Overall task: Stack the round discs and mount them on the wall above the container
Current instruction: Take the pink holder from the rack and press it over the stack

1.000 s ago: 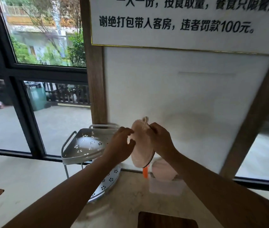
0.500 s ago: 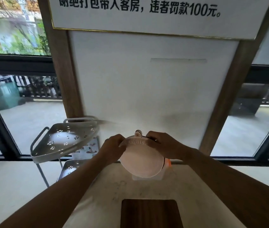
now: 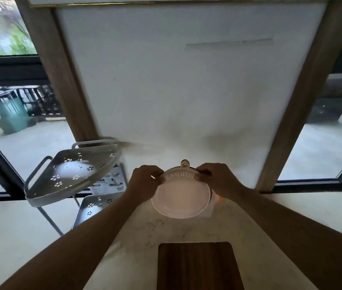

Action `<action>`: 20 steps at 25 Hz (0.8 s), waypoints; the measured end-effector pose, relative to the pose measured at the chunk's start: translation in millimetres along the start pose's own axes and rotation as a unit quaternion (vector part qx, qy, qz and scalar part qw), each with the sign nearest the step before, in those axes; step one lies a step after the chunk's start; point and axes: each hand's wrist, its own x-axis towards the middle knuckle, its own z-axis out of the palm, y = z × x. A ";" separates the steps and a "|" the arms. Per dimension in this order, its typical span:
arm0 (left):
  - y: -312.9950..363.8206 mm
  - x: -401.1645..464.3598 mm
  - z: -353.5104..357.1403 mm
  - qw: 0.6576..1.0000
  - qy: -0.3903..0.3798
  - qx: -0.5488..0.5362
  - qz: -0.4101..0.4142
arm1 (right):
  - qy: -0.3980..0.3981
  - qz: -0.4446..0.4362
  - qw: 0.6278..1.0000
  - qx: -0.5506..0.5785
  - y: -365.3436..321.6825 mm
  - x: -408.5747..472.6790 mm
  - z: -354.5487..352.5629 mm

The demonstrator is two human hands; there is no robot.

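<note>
A pale pink round disc (image 3: 181,199) with raised lettering along its upper rim and a small hanging tab at the top faces me, with a dark edge of another disc just behind it. My left hand (image 3: 146,183) grips its upper left rim and my right hand (image 3: 218,181) grips its upper right rim. The stack is held low in front of the white wall panel (image 3: 176,91). The container below is almost hidden behind the disc; only a translucent corner with an orange bit (image 3: 218,198) shows at the right.
A grey perforated two-tier corner rack (image 3: 69,174) stands on the left of the marble counter (image 3: 136,248). A dark wooden board (image 3: 197,266) lies near the front edge. Wooden posts (image 3: 299,101) and windows flank the wall panel.
The disc has turned from edge-on to facing me and both hands shifted to its top rim. The view swung right and down, so the rack sits further left.
</note>
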 end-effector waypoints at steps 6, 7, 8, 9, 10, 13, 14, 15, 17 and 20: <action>6.2 40.3 36.7 0.997 0.062 -0.037 -0.031 | 0.060 0.026 0.997 0.030 44.1 27.2 -0.6; 7.1 46.8 42.5 0.996 0.074 -0.038 -0.028 | 0.077 0.017 0.997 0.025 49.7 34.0 -1.4; 7.0 53.1 48.5 0.995 0.083 -0.040 -0.025 | 0.092 0.002 0.996 0.017 54.8 40.4 -1.0; 4.5 60.3 56.8 0.995 0.086 -0.043 -0.028 | 0.108 -0.012 0.994 0.008 62.0 47.1 2.0; 1.2 68.0 66.0 0.995 0.086 -0.046 -0.037 | 0.126 -0.025 0.992 -0.007 70.4 53.4 6.0; -12.7 88.7 95.6 0.995 0.078 -0.040 -0.055 | 0.134 -0.026 0.990 -0.030 99.1 67.7 24.1; -18.5 94.0 105.5 0.996 0.072 -0.030 -0.053 | 0.130 -0.020 0.991 -0.028 109.8 71.7 30.4; -24.4 97.6 115.3 0.996 0.066 -0.020 -0.050 | 0.124 -0.015 0.992 -0.027 120.8 74.6 36.3; -39.8 101.4 135.5 0.997 0.049 -0.012 -0.051 | 0.115 -0.011 0.993 -0.032 141.8 76.9 49.9; -65.7 110.6 165.3 0.998 0.030 -0.003 -0.062 | 0.099 -0.001 0.994 -0.035 169.1 81.5 71.8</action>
